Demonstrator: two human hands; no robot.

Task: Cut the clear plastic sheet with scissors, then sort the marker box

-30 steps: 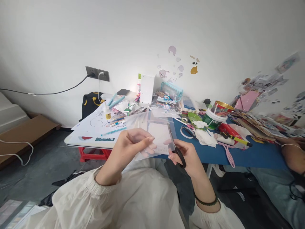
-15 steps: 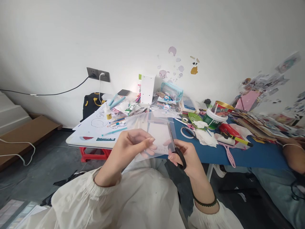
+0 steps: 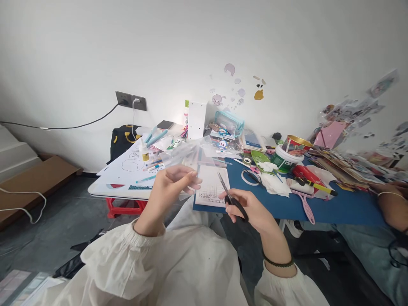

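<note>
My left hand (image 3: 174,187) pinches a clear plastic sheet (image 3: 186,154), which tilts up and away over the table. In my right hand (image 3: 247,206) is a pair of scissors (image 3: 224,182) with black handles, its blades pointing up and to the left. The blades look nearly closed and are apart from the plastic. Below and between my hands, a white printed sheet (image 3: 212,180) lies on the blue table mat (image 3: 219,209).
Right of the scissors are a tape roll (image 3: 250,177), crumpled tissues (image 3: 274,183), a white-green tub (image 3: 286,159) and a pink-handled roller (image 3: 307,210). Drawings (image 3: 123,172) and a glue bottle (image 3: 144,151) stand at left. Another person's arm (image 3: 393,204) rests at far right.
My left hand has drawn the plastic sheet left and away from the scissors, uncovering the printed sheet. The scissors have tilted further left and come clear of the plastic.
</note>
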